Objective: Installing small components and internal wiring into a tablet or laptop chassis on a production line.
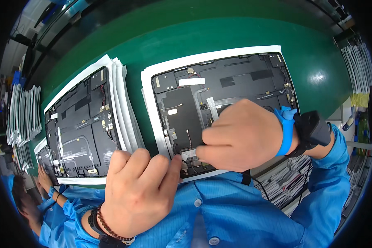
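Observation:
A black opened device back panel with cables and small parts lies on a white foam sheet in front of me. My right hand is curled over its near edge, fingertips pinching a small strip of white tape on the panel. A blue strap and a black device sit on that wrist. My left hand is loosely closed beside it, its thumb tip touching the panel's near edge by the tape. A bead bracelet is on that wrist.
A second black panel lies on a stack of white foam sheets to the left, on the green belt. A neighbouring person's hands work on another panel at far left. Stacked sheets stand at right.

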Motion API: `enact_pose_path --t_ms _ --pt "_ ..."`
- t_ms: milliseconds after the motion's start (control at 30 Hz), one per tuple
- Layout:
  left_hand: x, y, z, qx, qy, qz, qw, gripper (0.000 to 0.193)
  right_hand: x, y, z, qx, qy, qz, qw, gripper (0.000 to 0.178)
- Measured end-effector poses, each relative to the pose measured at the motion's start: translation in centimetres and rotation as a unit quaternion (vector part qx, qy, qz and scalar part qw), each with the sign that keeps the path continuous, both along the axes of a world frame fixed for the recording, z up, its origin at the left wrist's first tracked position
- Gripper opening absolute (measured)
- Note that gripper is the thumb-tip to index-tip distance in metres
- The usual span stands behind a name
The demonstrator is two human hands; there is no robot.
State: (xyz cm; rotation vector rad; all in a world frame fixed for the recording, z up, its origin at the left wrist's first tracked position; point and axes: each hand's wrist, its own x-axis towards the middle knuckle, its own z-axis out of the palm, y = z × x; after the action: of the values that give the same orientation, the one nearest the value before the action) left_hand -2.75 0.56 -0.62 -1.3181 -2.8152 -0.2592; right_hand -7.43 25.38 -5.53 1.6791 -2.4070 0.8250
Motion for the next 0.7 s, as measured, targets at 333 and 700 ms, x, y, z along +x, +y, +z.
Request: enact_pose_path --t_ms 333,700 --pt "1.4 -0.3 -0.2 0.016 0.029 0.033 0.999 0.025 0.3 -0.2 -1.6 -0.063 0.064 0.049 0.995 0.032" --pt "4.9 0.2 -2.8 0.057 0.099 0.062 0.991 0.018 0.1 -0.2 -0.8 -0.048 0.062 0.040 0.996 0.025"
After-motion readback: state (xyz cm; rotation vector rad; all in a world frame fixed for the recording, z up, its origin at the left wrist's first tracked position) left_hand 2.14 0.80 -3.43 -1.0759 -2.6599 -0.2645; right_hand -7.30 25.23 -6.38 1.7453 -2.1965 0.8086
